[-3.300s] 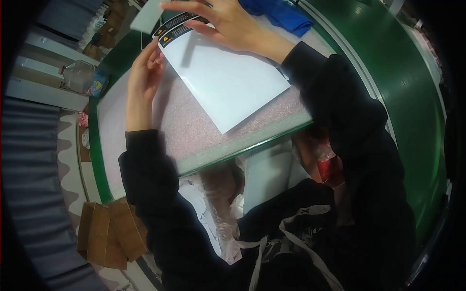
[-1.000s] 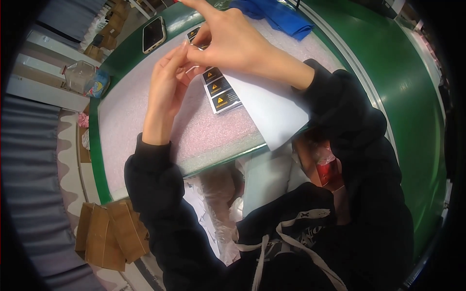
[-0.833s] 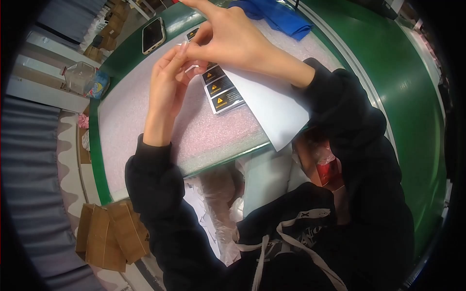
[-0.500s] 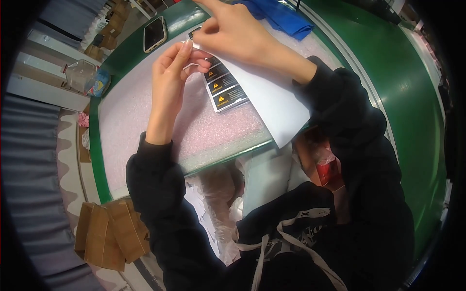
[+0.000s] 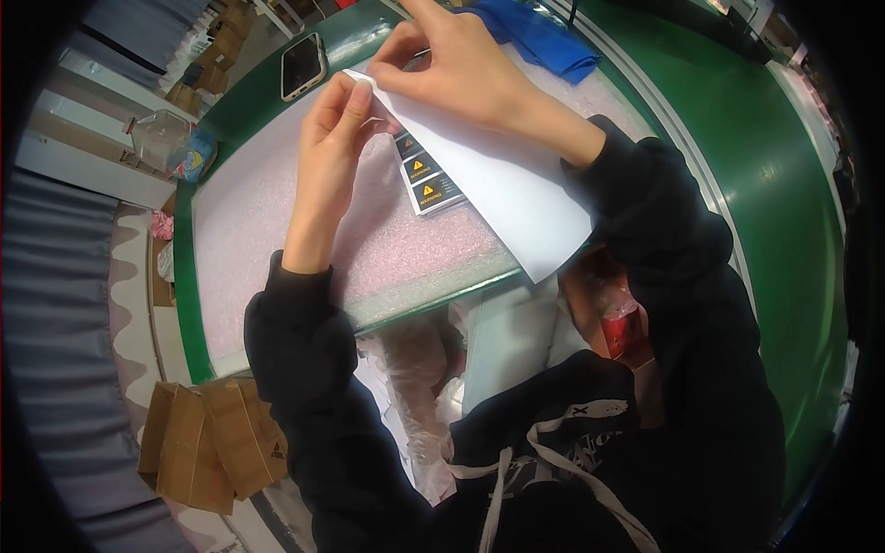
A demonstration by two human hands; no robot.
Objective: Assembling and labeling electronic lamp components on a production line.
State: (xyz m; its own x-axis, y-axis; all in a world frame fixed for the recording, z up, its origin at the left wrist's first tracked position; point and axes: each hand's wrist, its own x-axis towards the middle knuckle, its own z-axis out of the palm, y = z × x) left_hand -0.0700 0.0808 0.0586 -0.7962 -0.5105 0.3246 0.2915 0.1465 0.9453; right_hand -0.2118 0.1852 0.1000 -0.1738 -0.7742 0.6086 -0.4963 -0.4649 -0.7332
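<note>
A white sheet of paper [image 5: 516, 189] hangs slantwise over the padded work surface, its lower corner past the near edge. My left hand [image 5: 334, 124] is closed on the sheet's upper left corner, thumb on top. Just right of it, my right hand [image 5: 461, 69] lies over the sheet's upper part with thumb and index finger pinched together and another finger stretched out. Whatever is in that pinch is hidden. Partly under the white sheet lie black label sheets [image 5: 430, 192] with yellow warning triangles, on pink-white foam wrap [image 5: 267, 212].
A phone [image 5: 303, 66] lies at the far left of the green table [image 5: 774, 221]. Blue cloth [image 5: 544, 41] lies at the back. A clear plastic jug [image 5: 171, 143] stands at the left edge. Cardboard boxes [image 5: 207, 442] sit below on the left; a box with a red item [image 5: 622, 327] is below the near edge.
The white sheet's upper corner now shows in my left fingers and covers more of the labels. My right hand has shifted slightly right, its thumb and index still together.
</note>
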